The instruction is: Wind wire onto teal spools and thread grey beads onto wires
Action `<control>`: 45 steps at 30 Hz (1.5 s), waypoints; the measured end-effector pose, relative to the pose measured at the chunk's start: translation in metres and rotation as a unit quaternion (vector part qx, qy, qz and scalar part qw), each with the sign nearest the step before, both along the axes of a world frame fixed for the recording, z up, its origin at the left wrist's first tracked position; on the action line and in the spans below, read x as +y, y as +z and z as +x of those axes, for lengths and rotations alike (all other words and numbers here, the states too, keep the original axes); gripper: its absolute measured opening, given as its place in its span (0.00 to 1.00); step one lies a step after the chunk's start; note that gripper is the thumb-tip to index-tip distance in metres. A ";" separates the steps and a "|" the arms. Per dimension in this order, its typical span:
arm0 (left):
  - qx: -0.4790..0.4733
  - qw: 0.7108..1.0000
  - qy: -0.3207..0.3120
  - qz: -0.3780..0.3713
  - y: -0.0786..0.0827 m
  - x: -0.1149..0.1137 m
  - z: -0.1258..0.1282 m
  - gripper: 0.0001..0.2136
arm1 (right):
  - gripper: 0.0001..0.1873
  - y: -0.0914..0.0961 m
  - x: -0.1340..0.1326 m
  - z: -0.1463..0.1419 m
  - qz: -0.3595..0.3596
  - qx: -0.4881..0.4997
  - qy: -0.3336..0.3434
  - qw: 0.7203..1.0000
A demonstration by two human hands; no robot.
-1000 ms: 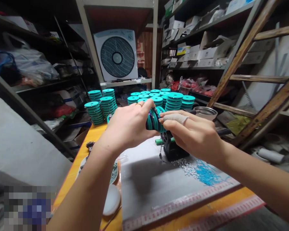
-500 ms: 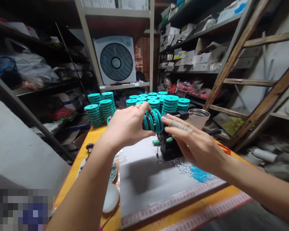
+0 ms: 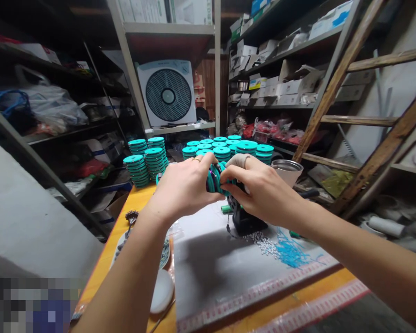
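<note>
My left hand (image 3: 183,185) grips a row of teal spools (image 3: 215,181) held sideways above a small black machine (image 3: 244,217) on the grey mat (image 3: 222,268). My right hand (image 3: 263,189), with a bandaged forefinger, curls over the right end of the same spools, its fingers closed on them. Both hands meet at the spools in mid-frame. The machine's top is hidden behind my right hand.
Stacks of teal spools (image 3: 152,157) stand at the table's far end. A metal cup (image 3: 287,170) sits right of the machine. Silver bits and blue threads (image 3: 280,247) lie on the mat. A white oval object (image 3: 161,291) and plate lie left. Shelves, a fan (image 3: 168,95), a wooden ladder (image 3: 350,111) surround.
My right hand, flat with fingers stretched half a second ago, has curled and closed over the spools' right end. The view shifted slightly; my left hand keeps its grip.
</note>
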State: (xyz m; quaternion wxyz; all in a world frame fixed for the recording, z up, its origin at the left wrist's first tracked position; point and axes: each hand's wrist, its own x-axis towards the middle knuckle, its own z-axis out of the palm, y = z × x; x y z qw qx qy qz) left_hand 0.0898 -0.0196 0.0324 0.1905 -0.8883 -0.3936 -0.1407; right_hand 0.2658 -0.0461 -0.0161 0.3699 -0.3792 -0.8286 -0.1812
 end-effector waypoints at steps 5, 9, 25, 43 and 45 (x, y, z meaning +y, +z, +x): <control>0.004 1.000 0.005 -0.002 0.000 -0.001 0.000 0.23 | 0.10 0.011 0.001 0.004 -0.022 -0.067 0.022 0.997; 0.003 1.000 0.006 -0.003 0.001 0.000 -0.001 0.24 | 0.13 0.014 0.002 0.009 -0.034 -0.086 0.053 0.994; -0.002 1.000 0.005 -0.005 -0.002 0.002 -0.001 0.28 | 0.07 0.001 0.004 0.021 -0.033 0.018 0.072 0.997; -0.013 1.000 -0.005 -0.005 -0.004 0.004 -0.002 0.27 | 0.03 0.000 -0.001 0.009 -0.025 0.028 0.018 0.999; -0.014 1.000 -0.008 -0.002 -0.004 0.004 -0.001 0.27 | 0.03 0.000 -0.002 0.008 -0.018 0.008 0.009 1.000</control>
